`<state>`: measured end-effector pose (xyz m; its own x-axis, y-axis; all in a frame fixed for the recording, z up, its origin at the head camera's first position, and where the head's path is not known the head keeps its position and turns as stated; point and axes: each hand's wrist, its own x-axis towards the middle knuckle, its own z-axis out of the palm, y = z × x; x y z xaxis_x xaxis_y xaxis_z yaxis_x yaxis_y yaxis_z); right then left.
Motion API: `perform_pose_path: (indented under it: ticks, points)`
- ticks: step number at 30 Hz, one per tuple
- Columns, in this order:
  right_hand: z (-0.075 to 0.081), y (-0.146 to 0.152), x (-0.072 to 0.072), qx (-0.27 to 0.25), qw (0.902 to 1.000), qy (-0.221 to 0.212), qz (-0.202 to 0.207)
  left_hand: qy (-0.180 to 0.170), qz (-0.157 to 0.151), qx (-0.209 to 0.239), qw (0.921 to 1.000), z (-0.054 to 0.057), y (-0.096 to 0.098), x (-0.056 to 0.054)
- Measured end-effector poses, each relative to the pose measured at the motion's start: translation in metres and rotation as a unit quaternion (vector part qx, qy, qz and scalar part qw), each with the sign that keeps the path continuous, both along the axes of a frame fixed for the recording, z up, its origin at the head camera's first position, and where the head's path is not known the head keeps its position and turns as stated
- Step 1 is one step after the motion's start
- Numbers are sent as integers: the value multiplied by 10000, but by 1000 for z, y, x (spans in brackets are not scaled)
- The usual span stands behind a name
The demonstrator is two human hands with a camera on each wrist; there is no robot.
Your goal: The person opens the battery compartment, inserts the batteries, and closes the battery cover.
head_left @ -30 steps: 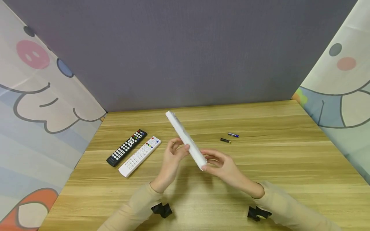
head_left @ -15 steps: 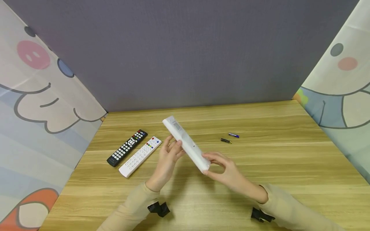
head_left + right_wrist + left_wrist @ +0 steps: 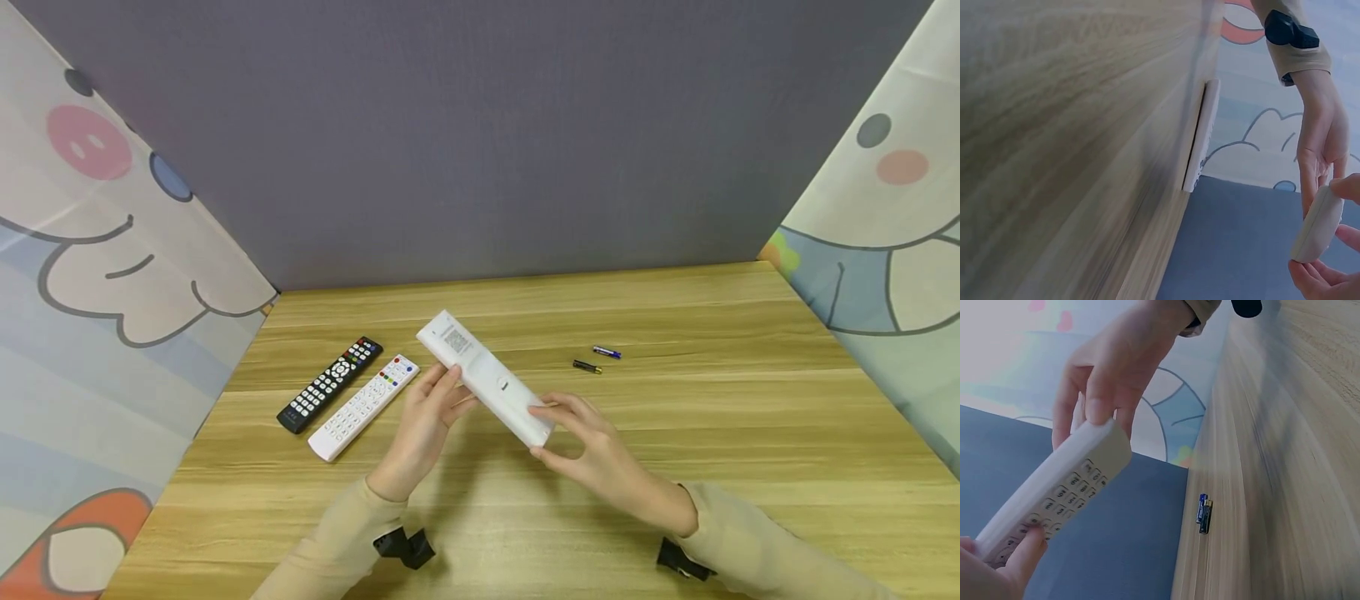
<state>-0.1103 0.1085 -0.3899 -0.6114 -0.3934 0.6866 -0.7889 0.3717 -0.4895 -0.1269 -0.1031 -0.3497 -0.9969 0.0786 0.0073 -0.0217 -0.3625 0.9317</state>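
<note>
A white remote control (image 3: 487, 379) is held above the table with its back, bearing a printed square label, turned up in the head view. My left hand (image 3: 423, 421) grips its left edge near the label end, thumb on the back and fingers beneath. At the near end, my right hand (image 3: 596, 454) pinches the remote between thumb and fingers, one fingertip lying on the back. In the left wrist view the button side of the remote (image 3: 1063, 494) shows, with a left fingertip (image 3: 1025, 553) against its keys. Two small batteries, one blue (image 3: 607, 352) and one black (image 3: 587, 366), lie beyond my right hand.
On the wooden table (image 3: 720, 400), left of my hands, a black remote (image 3: 330, 383) and a second white remote (image 3: 363, 407) lie side by side, buttons up. A dark grey panel (image 3: 510, 150) stands along the far edge. Cartoon-printed curtains (image 3: 112, 250) hang at both sides.
The held remote has rolled from edge-on until its back faces up, showing the label. My left hand has shifted slightly left and down. The table's remotes and batteries stay put.
</note>
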Motion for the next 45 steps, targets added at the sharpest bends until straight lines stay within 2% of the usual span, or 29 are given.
perform_pose_path:
  ticks: [7,12,17,27,31,39,45]
  points:
    - [-4,-1,-3,412,9978,520,-24,-155,105,19,9998,-3,1,0]
    - [-6,-1,-4,838,9949,555,-101,-178,147,-163,9996,-6,1,0]
    - [-5,-3,-5,1101,9934,328,-34,-140,139,-315,9993,-8,2,0]
    - [5,-9,-7,1184,9901,-757,44,-284,169,-476,9983,-9,4,1]
    - [7,-10,-9,1189,9878,-1006,51,-308,148,-525,9980,-8,5,1]
    - [7,-12,-10,1202,9882,-948,83,-300,144,-555,9979,-8,6,2]
    - [4,-14,-11,1357,9892,-547,48,-277,144,-621,9976,-9,5,2]
